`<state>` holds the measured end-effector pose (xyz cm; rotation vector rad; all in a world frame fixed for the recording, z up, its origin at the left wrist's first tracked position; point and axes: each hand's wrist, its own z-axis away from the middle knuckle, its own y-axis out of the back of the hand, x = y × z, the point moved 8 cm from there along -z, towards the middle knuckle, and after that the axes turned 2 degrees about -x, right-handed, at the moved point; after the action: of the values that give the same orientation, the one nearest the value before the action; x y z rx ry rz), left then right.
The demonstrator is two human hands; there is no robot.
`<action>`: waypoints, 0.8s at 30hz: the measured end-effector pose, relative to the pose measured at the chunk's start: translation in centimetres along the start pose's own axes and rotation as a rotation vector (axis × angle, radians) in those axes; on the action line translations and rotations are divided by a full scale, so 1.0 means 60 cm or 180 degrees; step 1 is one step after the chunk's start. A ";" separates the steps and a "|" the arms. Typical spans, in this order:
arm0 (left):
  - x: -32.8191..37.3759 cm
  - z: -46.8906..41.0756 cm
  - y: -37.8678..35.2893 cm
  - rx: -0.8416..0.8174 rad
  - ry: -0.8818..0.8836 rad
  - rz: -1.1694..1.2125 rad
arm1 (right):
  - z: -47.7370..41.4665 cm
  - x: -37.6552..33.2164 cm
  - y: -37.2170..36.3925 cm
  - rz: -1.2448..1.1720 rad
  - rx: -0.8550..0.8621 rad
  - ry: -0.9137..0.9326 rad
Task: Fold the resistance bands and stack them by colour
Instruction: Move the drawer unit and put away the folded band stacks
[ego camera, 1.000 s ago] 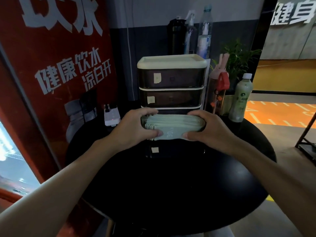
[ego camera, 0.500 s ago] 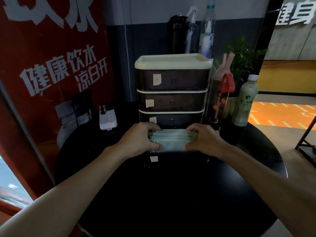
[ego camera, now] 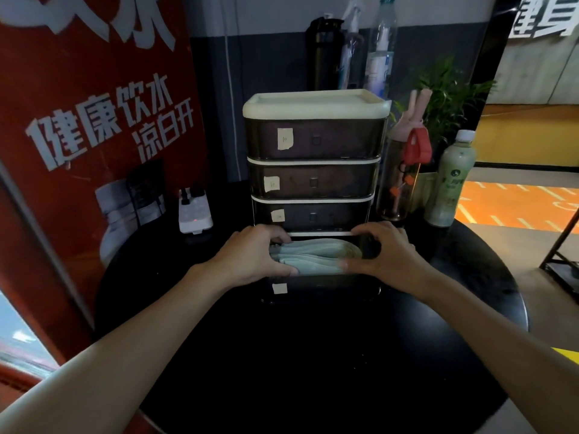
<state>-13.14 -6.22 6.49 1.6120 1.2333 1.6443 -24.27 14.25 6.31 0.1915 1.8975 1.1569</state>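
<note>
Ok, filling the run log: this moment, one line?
left hand: grips green bands | right hand: grips green bands | where: at open bottom drawer

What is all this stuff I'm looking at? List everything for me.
resistance bands: one folded stack, pale green, in the open bottom drawer
drawer unit: one, dark with cream top, at the back of the table
table: one, black, round
power strip: one, white, left of the drawer unit
flask: one, black, behind the unit
spray bottle: one, clear, behind the unit
water bottle: one, clear, behind the unit
pink-lidded bottle: one, right of the unit
green bottle: one, white cap, far right
plant: one, green, behind the bottles on the right
banner: one, red, left
left hand: grips the stack's left end
right hand: grips its right end
</note>
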 end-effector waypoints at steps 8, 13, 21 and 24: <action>-0.016 0.053 0.018 0.0538 -0.0177 0.1029 | 0.029 0.018 -0.024 -0.1446 -0.0423 0.0266; -0.049 0.065 -0.024 -0.0147 0.0000 0.1290 | 0.017 0.028 -0.035 -0.1685 -0.0544 0.0268; -0.066 0.034 -0.030 -0.0412 -0.0090 0.1443 | -0.002 0.041 -0.044 -0.1692 -0.0738 0.0297; -0.082 0.025 -0.028 -0.0379 -0.0085 0.1401 | -0.008 0.044 -0.047 -0.1574 -0.0700 0.0296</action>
<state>-11.31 -9.34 2.46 1.9168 0.7831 1.9043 -25.40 13.77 2.60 -0.4368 1.7423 1.0289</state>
